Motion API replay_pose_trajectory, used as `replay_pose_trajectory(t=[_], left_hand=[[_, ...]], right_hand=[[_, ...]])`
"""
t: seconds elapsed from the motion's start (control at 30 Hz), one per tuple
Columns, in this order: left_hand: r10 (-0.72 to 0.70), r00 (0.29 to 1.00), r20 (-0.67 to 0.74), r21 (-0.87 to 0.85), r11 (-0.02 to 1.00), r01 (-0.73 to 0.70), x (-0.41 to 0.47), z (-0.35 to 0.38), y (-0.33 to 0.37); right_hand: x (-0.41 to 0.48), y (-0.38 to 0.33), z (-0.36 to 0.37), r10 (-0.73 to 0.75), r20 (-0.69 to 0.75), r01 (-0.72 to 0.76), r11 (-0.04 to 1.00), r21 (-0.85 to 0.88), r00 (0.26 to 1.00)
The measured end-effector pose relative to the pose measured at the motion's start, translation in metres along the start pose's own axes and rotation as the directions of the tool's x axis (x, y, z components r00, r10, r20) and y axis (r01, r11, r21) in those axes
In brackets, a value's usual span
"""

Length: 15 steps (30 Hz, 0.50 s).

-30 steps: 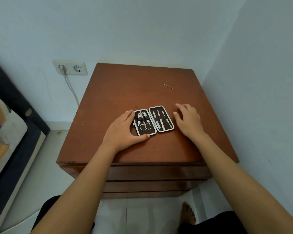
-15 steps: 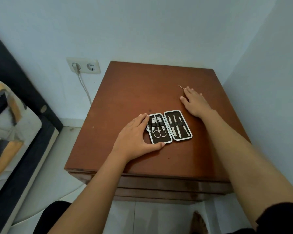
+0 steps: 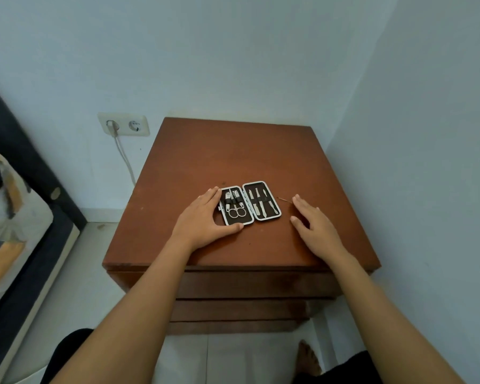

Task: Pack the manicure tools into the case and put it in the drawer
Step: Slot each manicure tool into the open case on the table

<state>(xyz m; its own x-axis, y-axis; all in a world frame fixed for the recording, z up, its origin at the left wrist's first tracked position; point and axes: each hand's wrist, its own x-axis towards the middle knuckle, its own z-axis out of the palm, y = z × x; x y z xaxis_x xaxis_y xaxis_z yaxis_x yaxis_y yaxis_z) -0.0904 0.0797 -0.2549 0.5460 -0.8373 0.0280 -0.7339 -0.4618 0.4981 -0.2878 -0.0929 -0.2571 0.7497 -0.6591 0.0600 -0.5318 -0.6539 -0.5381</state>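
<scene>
A small manicure case (image 3: 243, 204) lies open on the brown nightstand (image 3: 233, 151). Its left half holds scissors (image 3: 236, 212) and clippers, and its right half holds three slim metal tools (image 3: 261, 202) under a strap. My left hand (image 3: 203, 220) wraps the case's left half, index finger along the left edge and thumb against the front edge. A thin loose metal tool (image 3: 284, 200) lies on the wood just right of the case. My right hand (image 3: 313, 225) rests flat on the top, fingers apart, fingertips just short of that thin tool.
Closed drawer fronts (image 3: 250, 284) stack below the nightstand's front edge. The nightstand stands in a corner with a wall close on the right. A wall socket with a plugged cable (image 3: 124, 124) is at the left, a bed (image 3: 11, 217) further left. My bare foot (image 3: 308, 358) is on the tiled floor.
My right hand reached to the thin tool at the back right and drew it forward beside the case. My left hand has stayed on the case's left half.
</scene>
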Motion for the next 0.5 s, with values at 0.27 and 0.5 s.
replay_pose_trajectory(t=[0.27, 0.5], left_hand=[[0.011, 1.000, -0.002, 0.012, 1.000, -0.011, 0.002, 0.001, 0.001], [0.030, 0.999, -0.021, 0.023, 0.999, -0.029, 0.005, 0.001, -0.001]], right_hand=[[0.013, -0.007, -0.008, 0.192, -0.198, -0.158, 0.972, 0.173, 0.961], [0.035, -0.011, -0.010, 0.265, -0.104, -0.263, 0.964, 0.035, 0.959]])
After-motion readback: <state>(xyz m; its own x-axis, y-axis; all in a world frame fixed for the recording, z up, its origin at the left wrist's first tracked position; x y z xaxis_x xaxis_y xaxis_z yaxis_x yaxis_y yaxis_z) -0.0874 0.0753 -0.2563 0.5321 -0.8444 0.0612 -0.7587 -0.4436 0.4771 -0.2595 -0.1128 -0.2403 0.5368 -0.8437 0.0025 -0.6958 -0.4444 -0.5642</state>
